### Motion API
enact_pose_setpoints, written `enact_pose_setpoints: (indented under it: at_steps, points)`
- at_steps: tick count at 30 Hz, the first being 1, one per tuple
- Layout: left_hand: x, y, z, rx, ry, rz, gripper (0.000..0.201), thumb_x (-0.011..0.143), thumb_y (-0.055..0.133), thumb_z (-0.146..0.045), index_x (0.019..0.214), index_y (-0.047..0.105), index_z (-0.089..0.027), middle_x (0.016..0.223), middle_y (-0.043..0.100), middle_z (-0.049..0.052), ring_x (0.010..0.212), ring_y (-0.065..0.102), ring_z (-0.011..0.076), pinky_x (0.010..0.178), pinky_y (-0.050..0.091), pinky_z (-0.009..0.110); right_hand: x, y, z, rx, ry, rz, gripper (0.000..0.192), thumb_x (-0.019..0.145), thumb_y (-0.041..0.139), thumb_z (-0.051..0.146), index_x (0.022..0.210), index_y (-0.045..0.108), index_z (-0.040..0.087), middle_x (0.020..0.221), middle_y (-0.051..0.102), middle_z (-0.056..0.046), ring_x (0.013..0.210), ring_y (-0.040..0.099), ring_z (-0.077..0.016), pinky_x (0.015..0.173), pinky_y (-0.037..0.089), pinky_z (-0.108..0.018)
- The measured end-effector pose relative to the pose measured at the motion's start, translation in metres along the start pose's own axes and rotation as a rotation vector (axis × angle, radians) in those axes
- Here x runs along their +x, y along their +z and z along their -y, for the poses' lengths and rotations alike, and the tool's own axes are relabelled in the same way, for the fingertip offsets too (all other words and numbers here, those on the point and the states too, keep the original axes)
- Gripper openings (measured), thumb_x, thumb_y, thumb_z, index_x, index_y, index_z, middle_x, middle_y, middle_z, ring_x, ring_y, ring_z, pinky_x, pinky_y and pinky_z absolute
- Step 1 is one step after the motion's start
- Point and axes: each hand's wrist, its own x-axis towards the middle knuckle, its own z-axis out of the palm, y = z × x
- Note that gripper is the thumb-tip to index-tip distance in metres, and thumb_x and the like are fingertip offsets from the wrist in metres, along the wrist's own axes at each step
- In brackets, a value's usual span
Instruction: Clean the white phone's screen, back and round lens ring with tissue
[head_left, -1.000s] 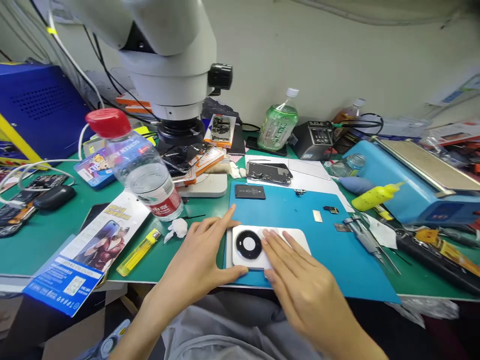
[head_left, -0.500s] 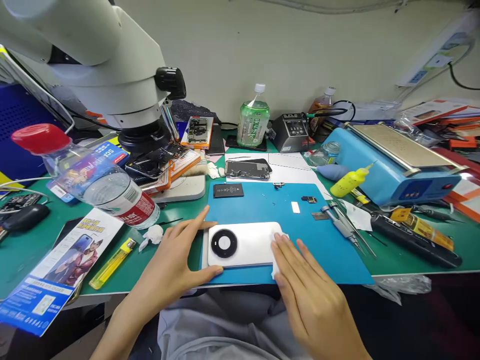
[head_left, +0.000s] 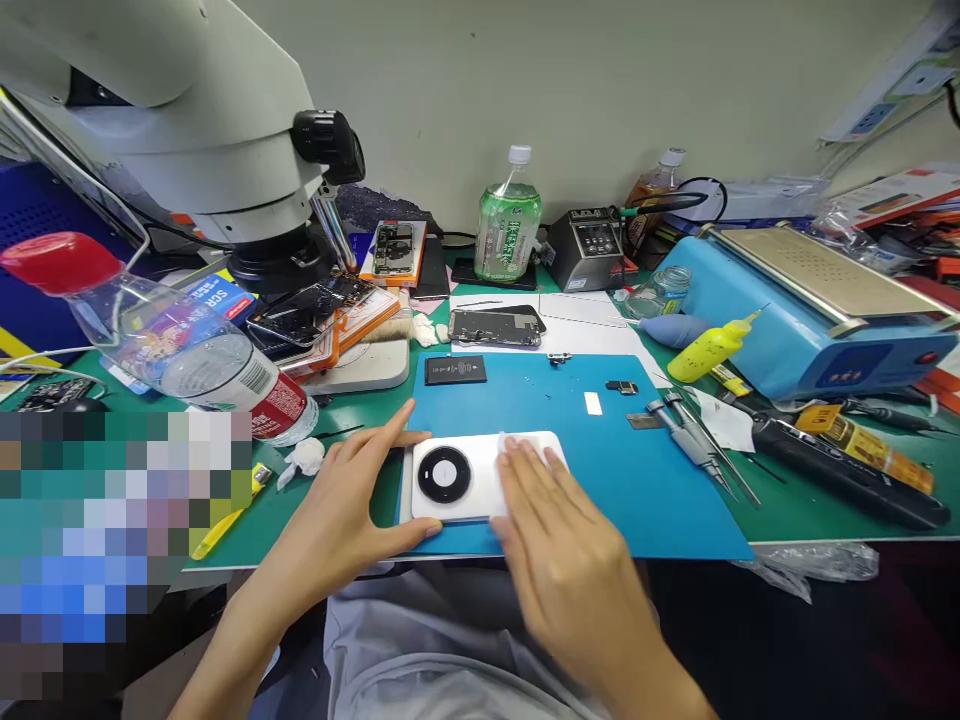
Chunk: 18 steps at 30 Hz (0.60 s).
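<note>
A white smartphone point(head_left: 480, 492) lies back up on the blue mat point(head_left: 600, 515), its round black camera ring point(head_left: 444, 475) at the left end. My left hand point(head_left: 358, 495) steadies that end, thumb at the near edge and fingers at the far edge. My right hand point(head_left: 566, 535) lies flat over the right part of the phone, fingers together, pressing a white tissue point(head_left: 502, 441) on its back. Most of the tissue is hidden under the fingers. Farther back on the mat are a black battery point(head_left: 455, 370) and several small parts.
Tweezers point(head_left: 712, 450) and a black pen-like tool point(head_left: 847, 472) lie to the right, before a blue heating plate point(head_left: 832, 340). A microscope point(head_left: 202, 150) and a red-capped bottle point(head_left: 217, 370) stand left. A green bottle point(head_left: 508, 225) is at the back. A blurred block covers the lower left.
My right hand has slid left along the phone's back with the tissue, from the right end towards the middle. My left hand stays at the camera end. The view has shifted slightly.
</note>
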Motion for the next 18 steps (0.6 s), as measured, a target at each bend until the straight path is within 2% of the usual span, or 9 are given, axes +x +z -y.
enact_pose_setpoints:
  at_steps: [3, 6, 9, 13, 16, 18]
  points:
    - [0.000, -0.001, -0.001, 0.003, -0.011, -0.003, 0.111, 0.091, 0.081, -0.047, 0.171, 0.004, -0.047, 0.157, 0.061, -0.001, 0.145, 0.049, 0.0328, 0.123, 0.036, 0.052, -0.005, -0.002, 0.007, 0.047, -0.083, 0.017, 0.055, 0.100, 0.059, 0.016, 0.151, 0.055, -0.004, 0.159, 0.056, -0.023, 0.152, 0.052, -0.0358, 0.123, 0.054, -0.048]
    - [0.000, -0.001, -0.002, 0.003, -0.020, 0.011, 0.112, 0.091, 0.081, -0.046, 0.171, 0.004, -0.048, 0.158, 0.061, -0.002, 0.146, 0.048, 0.0323, 0.123, 0.036, 0.051, -0.010, -0.004, -0.003, 0.022, 0.001, -0.012, 0.054, 0.101, 0.058, 0.013, 0.153, 0.054, 0.001, 0.158, 0.059, -0.020, 0.151, 0.055, -0.0315, 0.126, 0.050, -0.049]
    - [0.000, -0.001, -0.001, 0.012, -0.004, 0.008, 0.111, 0.091, 0.081, -0.045, 0.171, 0.004, -0.047, 0.156, 0.063, -0.002, 0.144, 0.050, 0.0319, 0.120, 0.038, 0.050, -0.002, 0.000, -0.009, -0.028, 0.105, -0.031, 0.051, 0.103, 0.057, 0.014, 0.153, 0.055, 0.002, 0.155, 0.061, -0.021, 0.146, 0.060, -0.0317, 0.126, 0.051, -0.052]
    - [0.000, 0.003, 0.001, 0.028, -0.004, -0.015, 0.109, 0.091, 0.081, -0.047, 0.171, 0.007, -0.046, 0.155, 0.063, -0.001, 0.141, 0.052, 0.0329, 0.118, 0.038, 0.051, 0.003, 0.006, 0.003, 0.037, 0.048, -0.015, 0.052, 0.103, 0.061, 0.019, 0.150, 0.057, -0.002, 0.157, 0.059, -0.022, 0.149, 0.056, -0.0341, 0.124, 0.054, -0.050]
    - [0.000, 0.003, 0.000, 0.022, -0.012, -0.004, 0.107, 0.091, 0.080, -0.047, 0.170, 0.008, -0.046, 0.155, 0.063, -0.001, 0.142, 0.052, 0.0327, 0.118, 0.039, 0.051, -0.012, -0.002, -0.005, 0.150, 0.009, -0.053, 0.051, 0.099, 0.062, 0.005, 0.149, 0.061, 0.008, 0.152, 0.066, -0.014, 0.146, 0.061, -0.0270, 0.125, 0.052, -0.045]
    - [0.000, 0.001, -0.001, 0.014, -0.019, 0.011, 0.107, 0.093, 0.079, -0.046, 0.170, 0.005, -0.048, 0.156, 0.062, -0.002, 0.144, 0.051, 0.0312, 0.119, 0.038, 0.050, -0.027, -0.012, -0.022, 0.229, 0.108, -0.142, 0.051, 0.098, 0.058, -0.001, 0.144, 0.067, 0.019, 0.141, 0.075, -0.006, 0.137, 0.068, -0.0237, 0.123, 0.054, -0.042]
